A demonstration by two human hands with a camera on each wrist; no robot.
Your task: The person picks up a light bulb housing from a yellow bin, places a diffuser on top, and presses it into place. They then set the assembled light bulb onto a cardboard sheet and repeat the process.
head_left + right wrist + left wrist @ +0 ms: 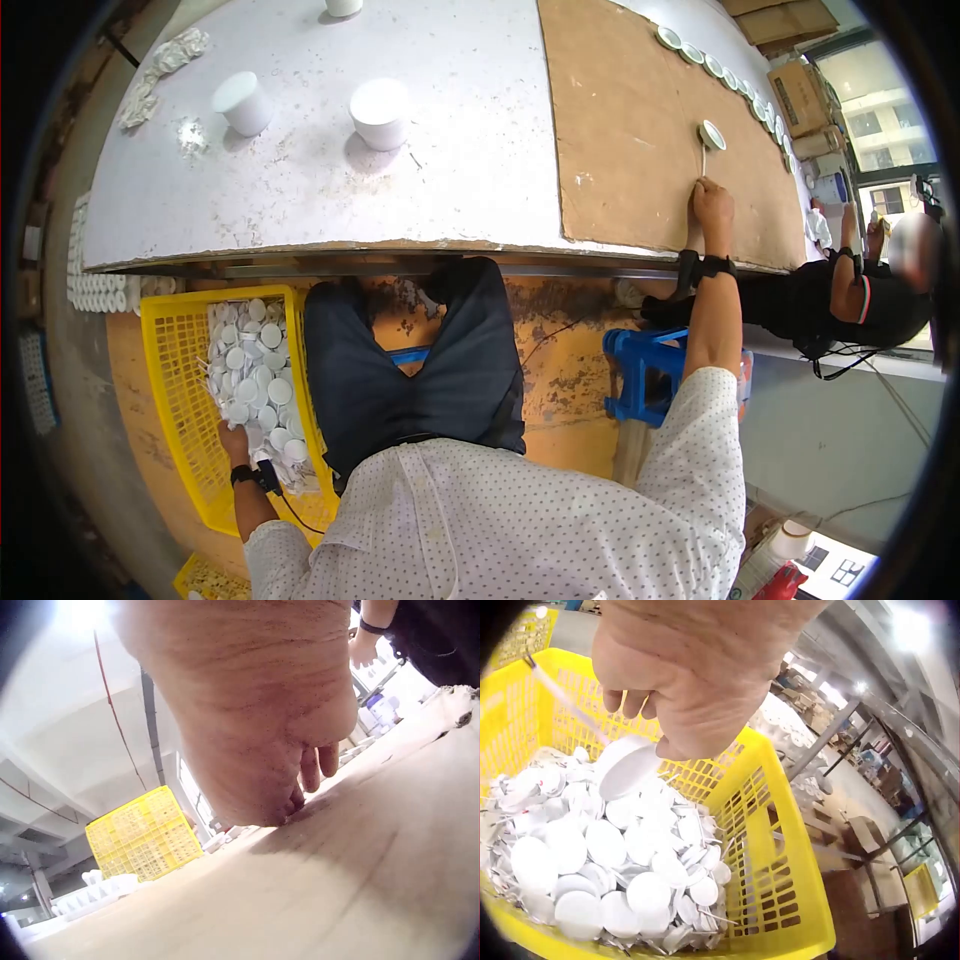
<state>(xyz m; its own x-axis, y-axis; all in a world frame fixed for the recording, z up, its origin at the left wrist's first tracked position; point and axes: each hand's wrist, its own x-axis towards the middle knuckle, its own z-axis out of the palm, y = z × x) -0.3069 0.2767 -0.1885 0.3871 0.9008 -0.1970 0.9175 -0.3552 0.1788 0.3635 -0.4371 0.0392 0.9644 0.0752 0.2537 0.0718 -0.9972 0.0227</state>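
Observation:
My left hand is down in the yellow basket. Seen from the left wrist, that hand pinches one white disc with a thin stem at its edge, above a heap of similar white discs. On the brown cardboard sheet, my right hand has its fingertips on the thin stem of a white-rimmed round disc, pinching it. In the right wrist view the right hand sits low over the cardboard, its fingers partly showing; the disc is hidden there.
White cups stand on the white table, with crumpled white material at its far left. Several rimmed discs line the cardboard's far right edge. Another person sits at the right, beyond a blue stool.

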